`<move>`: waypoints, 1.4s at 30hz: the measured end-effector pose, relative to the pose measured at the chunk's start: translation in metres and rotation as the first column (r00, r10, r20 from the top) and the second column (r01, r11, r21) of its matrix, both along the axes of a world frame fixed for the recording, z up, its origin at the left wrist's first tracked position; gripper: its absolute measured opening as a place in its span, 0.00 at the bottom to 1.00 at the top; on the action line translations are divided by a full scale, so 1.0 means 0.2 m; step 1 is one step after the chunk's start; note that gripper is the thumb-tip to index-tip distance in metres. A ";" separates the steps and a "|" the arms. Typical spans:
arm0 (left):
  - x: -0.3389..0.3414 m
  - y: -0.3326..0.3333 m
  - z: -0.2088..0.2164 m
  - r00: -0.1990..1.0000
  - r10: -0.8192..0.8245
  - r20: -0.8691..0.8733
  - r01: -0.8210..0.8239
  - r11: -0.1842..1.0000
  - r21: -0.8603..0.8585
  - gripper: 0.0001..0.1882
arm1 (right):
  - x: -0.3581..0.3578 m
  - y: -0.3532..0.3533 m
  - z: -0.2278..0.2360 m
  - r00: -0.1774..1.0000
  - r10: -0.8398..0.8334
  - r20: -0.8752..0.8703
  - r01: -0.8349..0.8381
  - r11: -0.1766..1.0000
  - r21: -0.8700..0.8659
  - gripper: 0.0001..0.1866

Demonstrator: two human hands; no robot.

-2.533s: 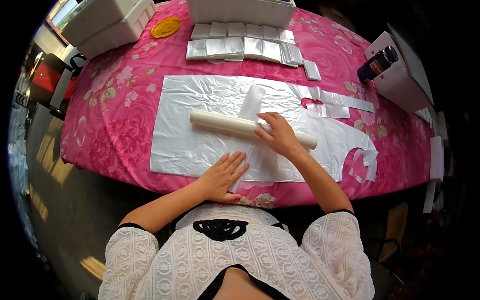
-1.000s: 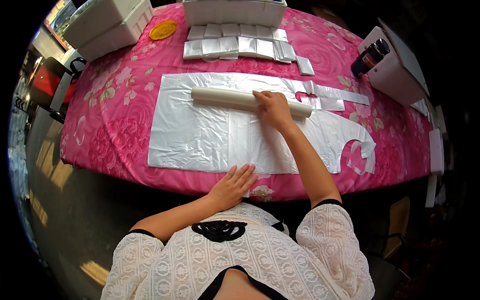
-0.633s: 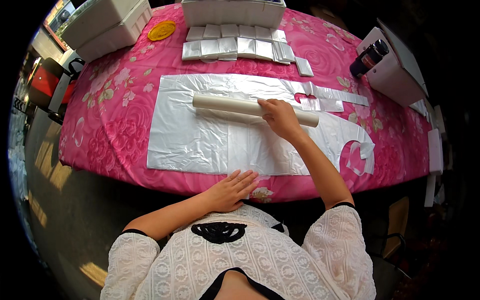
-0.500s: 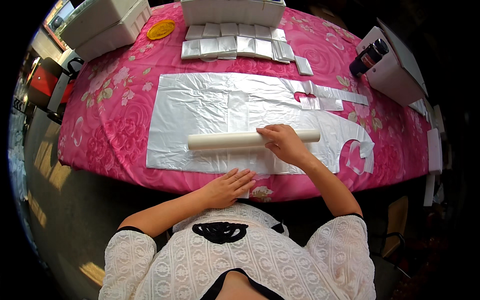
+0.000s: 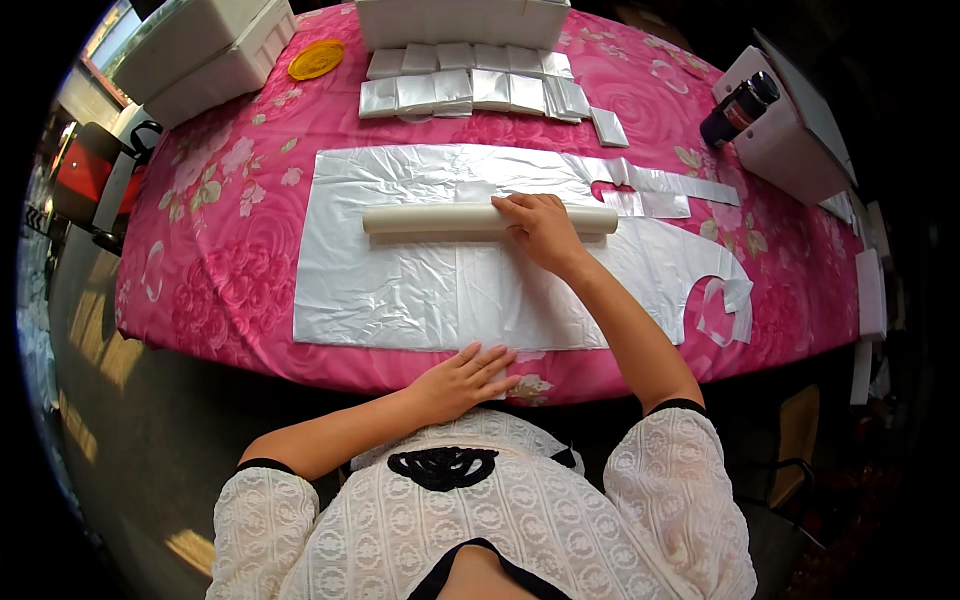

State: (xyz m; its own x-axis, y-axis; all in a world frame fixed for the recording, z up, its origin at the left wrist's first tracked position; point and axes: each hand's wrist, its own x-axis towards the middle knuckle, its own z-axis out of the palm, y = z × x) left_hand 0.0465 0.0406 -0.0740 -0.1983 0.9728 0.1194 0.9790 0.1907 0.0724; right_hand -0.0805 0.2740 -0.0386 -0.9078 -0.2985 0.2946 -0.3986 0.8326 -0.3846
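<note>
A thin, silvery-white plastic sheet (image 5: 380, 290), creased all over, is spread across the table, with cut-out strap-like ends at its right side. Across its middle lies a smooth white roller (image 5: 430, 219), nearly level from left to right. My right hand (image 5: 545, 230) is closed over the roller right of its centre, fingers on top and thumb on the near side. My left hand (image 5: 463, 383) lies flat at the table's near edge, fingers stretched out, just off the sheet. Part of a small pale thing shows by its fingertips, mostly hidden.
A pink flowered cloth (image 5: 240, 270) covers the table. Several folded silvery packets (image 5: 435, 92) sit in rows at the back, before a white foam box (image 5: 460, 25). A yellow disc (image 5: 316, 60) and more foam boxes (image 5: 215, 75) are back left. A dark bottle (image 5: 738, 110) stands by a box (image 5: 790, 150) at right.
My right hand has pushed the roller away from me across the sheet, and slightly left. My left hand stays nearly in place.
</note>
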 end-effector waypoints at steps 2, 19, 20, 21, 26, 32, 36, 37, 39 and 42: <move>0.01 0.00 -0.01 1.000 -0.002 -0.026 0.002 1.000 0.006 0.27 | -0.11 0.00 0.00 1.000 -0.003 0.016 0.003 1.000 -0.001 0.23; 0.03 -0.12 0.05 0.876 0.065 0.478 -0.255 0.903 0.345 0.22 | 0.56 -0.19 0.00 0.929 0.320 0.183 -0.299 0.945 -0.135 0.34; 0.01 -0.11 0.07 0.863 0.040 0.504 -0.257 0.894 0.368 0.21 | 0.57 -0.19 0.00 0.928 0.311 0.204 -0.294 0.950 -0.107 0.32; -0.01 -0.12 0.09 0.850 0.021 0.526 -0.260 0.886 0.384 0.19 | 0.57 -0.19 0.00 0.928 0.318 0.196 -0.300 0.947 -0.114 0.32; -0.09 -0.11 0.19 0.772 -0.057 0.632 -0.315 0.830 0.460 0.15 | 0.53 -0.18 -0.05 0.936 0.310 0.167 -0.279 0.943 -0.183 0.29; -0.11 -0.09 0.24 0.714 -0.142 0.685 -0.344 0.782 0.520 0.11 | 0.54 -0.20 0.00 0.953 0.260 0.157 -0.238 0.960 -0.145 0.26; -0.12 -0.10 0.22 0.700 -0.204 0.685 -0.317 0.771 0.553 0.12 | 0.56 -0.21 0.00 0.972 0.213 0.096 -0.200 0.971 -0.130 0.24; -0.13 -0.10 0.22 0.701 -0.226 0.676 -0.281 0.784 0.554 0.13 | 0.56 -0.21 -0.03 0.978 0.197 0.064 -0.187 0.973 -0.134 0.24; -0.15 -0.12 0.23 0.741 -0.224 0.633 -0.211 0.817 0.536 0.16 | 0.55 -0.21 -0.05 0.984 0.178 0.027 -0.174 0.977 -0.127 0.23; -0.20 -0.15 0.22 0.867 -0.089 0.491 -0.152 0.890 0.430 0.21 | 0.55 -0.21 -0.04 0.986 0.166 0.025 -0.162 0.981 -0.111 0.22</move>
